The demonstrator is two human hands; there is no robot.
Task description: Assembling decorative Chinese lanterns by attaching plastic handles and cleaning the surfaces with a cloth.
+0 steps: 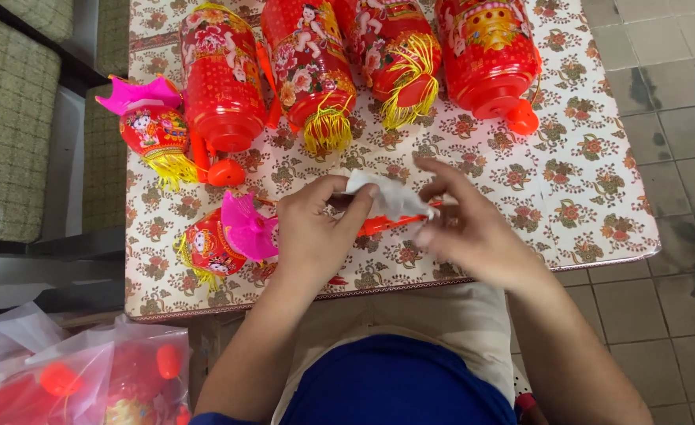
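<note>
The left hand [312, 232] and the right hand [461, 228] are meeting over the near middle of a table [599, 197] that is wearing a flowered cloth. Between them they are holding a crumpled white paper [387, 197]: the left thumb and forefinger are pinching its left edge, and the right fingers are closing on its right end, though motion blur is making it hard to tell how firmly they are gripping. An orange plastic stick [387, 226] is lying just under the paper, poking out between the two hands. A small red lantern with a pink top [221, 240] is sitting just beside the left wrist, and another like it [152, 126] is lying farther off to the left. Four big red lanterns [312, 63] with yellow tassels are lying in a row along the far side of the table. Clear plastic bags [79, 378] holding red parts are sitting on the floor at the lower left.
</note>
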